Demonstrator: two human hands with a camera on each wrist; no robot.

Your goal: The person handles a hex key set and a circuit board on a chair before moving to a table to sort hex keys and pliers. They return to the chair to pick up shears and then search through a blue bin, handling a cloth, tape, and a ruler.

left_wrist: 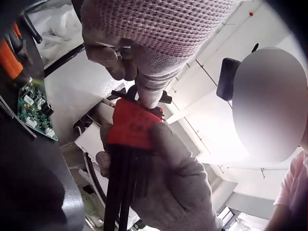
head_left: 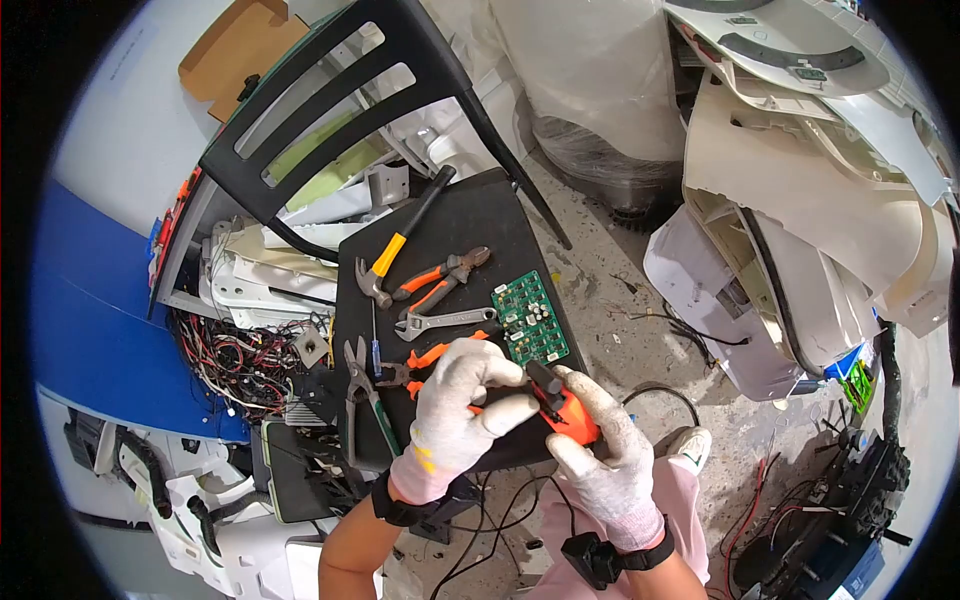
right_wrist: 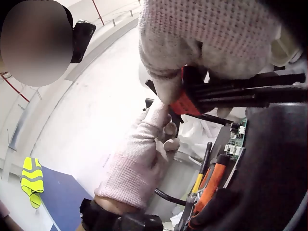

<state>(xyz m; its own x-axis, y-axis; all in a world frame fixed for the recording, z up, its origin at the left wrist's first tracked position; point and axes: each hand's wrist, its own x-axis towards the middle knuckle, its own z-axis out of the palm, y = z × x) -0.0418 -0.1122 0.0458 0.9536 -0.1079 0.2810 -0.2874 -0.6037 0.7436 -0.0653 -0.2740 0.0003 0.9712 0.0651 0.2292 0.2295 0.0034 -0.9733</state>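
A folding hex key set with a red-orange holder and black keys is raised near the front edge of a black chair seat. My gloved right hand grips the holder, thumb on one face, as the left wrist view also shows. Long black keys stick out past that hand. My gloved left hand has thumb and index fingertips at the short key ends, pinching there; its other fingers curl. Beyond the hands a green circuit board lies on the seat. Orange-handled pliers lie partly hidden behind the left hand.
A claw hammer, pliers, an adjustable wrench, a screwdriver and snips lie on the seat. Tangled wires heap at left. White panels stack at right; black cables run below.
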